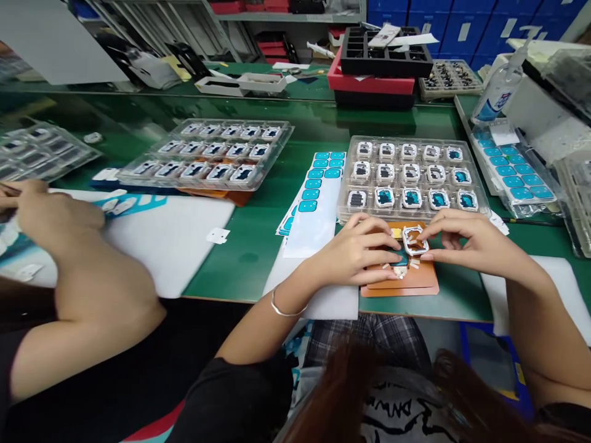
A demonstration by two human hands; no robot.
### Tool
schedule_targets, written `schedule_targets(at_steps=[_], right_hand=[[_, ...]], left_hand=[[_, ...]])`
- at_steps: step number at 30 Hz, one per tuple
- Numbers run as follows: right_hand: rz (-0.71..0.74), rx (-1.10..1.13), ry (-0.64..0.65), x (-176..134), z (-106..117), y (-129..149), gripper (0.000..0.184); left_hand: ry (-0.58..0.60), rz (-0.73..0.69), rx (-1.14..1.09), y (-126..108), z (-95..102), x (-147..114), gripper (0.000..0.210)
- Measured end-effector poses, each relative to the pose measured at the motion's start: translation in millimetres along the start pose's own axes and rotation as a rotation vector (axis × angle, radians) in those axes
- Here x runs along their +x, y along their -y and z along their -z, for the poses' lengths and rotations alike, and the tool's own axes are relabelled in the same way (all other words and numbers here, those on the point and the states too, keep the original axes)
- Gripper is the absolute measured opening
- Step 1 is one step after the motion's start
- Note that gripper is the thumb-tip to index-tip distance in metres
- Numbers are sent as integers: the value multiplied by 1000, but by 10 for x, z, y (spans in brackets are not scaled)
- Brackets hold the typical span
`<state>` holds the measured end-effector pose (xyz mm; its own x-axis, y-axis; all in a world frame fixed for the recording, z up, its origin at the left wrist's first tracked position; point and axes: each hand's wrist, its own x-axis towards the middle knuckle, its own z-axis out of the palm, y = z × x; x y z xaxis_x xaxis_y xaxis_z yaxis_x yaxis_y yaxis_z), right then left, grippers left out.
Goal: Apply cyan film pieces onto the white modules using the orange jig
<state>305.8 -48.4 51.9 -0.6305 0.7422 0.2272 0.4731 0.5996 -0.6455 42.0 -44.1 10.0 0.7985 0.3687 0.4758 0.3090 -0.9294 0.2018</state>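
Note:
My right hand (pixel 466 237) pinches a white square frame with rounded corners (pixel 416 240) between thumb and fingers, tilted above an orange mat (pixel 427 284). Just left of it, my left hand (pixel 364 249) lies over the mat, its fingers bent onto a small dark teal block (pixel 399 258). Small white pieces stick out around that block; what they are I cannot make out. Directly beyond my hands is a clear tray (pixel 344 212) holding rows of similar white frames, some with blue-green inside. Left of the tray lie sheets of blue rounded stickers (pixel 314 183).
A second clear tray of white parts (pixel 258 178) stands to the left, near a co-worker's arm (pixel 101 271) over white foam. At the back are a black compartment box on a red one (pixel 373 86). A pump bottle (pixel 501 92) and bagged stickers (pixel 517 169) are at right.

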Motion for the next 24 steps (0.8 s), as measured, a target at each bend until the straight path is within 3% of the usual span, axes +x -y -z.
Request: schedule_targets(at_steps=[7,11,16,19,24], right_hand=[[73,-157,27,-15,82,-111,13],[164,-258,-19,-7,46,-68,16],[205,-339,-50,-14,3,-24,18],[205,-363,-84,-23,-22,-17,16],[260,-305,-124,-3,-118,33,15]], left_hand=[[-19,-39,38,-1,-8,-4,26],[-125,-68,117,-17,-7,5,21],[-322,70,179,-37,0,-1,15],[-342,165,178,-31,1,-13,27],[-320,188,149,-23,-10,-21,51]])
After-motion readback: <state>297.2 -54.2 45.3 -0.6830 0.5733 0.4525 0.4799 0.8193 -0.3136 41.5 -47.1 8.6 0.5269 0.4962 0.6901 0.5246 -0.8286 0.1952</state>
